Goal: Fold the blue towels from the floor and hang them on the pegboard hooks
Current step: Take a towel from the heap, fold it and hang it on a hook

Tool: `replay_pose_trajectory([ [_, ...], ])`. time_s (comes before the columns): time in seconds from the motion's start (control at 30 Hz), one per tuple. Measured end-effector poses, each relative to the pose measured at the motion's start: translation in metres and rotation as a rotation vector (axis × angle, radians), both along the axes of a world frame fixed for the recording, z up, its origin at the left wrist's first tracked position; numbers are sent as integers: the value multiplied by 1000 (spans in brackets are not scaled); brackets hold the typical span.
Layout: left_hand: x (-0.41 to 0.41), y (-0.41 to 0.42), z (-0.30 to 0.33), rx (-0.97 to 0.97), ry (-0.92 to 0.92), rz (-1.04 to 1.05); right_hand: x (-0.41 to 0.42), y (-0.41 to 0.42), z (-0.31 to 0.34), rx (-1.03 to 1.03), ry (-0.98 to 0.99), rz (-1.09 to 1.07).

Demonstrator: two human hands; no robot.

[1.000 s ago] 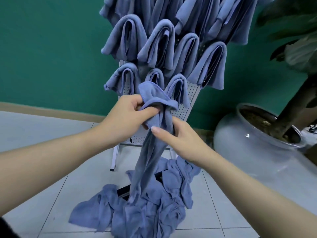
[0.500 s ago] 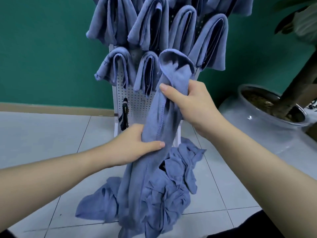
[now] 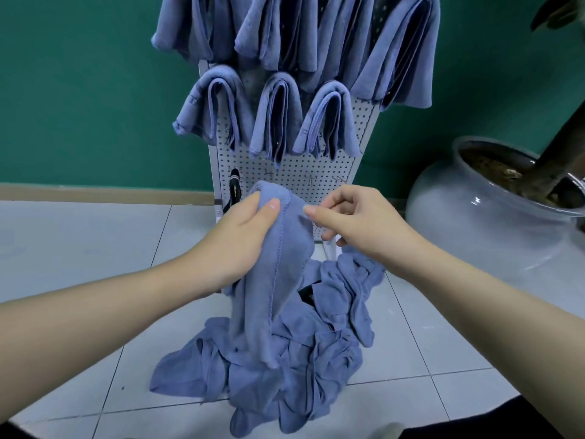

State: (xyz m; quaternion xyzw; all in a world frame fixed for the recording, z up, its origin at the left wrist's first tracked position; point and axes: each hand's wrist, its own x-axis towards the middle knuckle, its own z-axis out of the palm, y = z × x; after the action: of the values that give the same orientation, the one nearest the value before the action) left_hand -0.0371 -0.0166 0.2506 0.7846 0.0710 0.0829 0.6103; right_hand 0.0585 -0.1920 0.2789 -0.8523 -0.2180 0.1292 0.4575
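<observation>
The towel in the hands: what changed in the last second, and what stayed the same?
The grip swapped. The right hand, which held the top of the towel half a second ago, now only touches its edge. The left hand moved up and grips the top. The pile on the floor and the hung towels stayed as they were.

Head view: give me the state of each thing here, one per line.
Left hand: grips the held towel.
Right hand: fingertip touches it, grip unclear.
Held towel: draped, hanging, unfolded.
Floor pile: crumpled.
Hung towels: folded, on the pegboard.
</observation>
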Motion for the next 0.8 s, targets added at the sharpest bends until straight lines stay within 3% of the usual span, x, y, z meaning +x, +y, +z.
replay_pose_trajectory([
  [0.13, 6, 2, 0, -88, 52, -40, -10, 1, -7, 89, -95, 41],
  [0.23, 8, 0, 0, -195, 71, -149, -16, 3, -8, 130, -5, 66],
  [0.4, 7, -4, -3, -141, 10, -233, -10, 4, -15, 89, 41, -22],
  [0.6, 6, -3, -2, -156, -93, -98, -5, 4, -10, 141, 34, 113],
  [0.8, 8, 6, 2, -114, -37, -38, 4, -1, 0, 123, -25, 57],
])
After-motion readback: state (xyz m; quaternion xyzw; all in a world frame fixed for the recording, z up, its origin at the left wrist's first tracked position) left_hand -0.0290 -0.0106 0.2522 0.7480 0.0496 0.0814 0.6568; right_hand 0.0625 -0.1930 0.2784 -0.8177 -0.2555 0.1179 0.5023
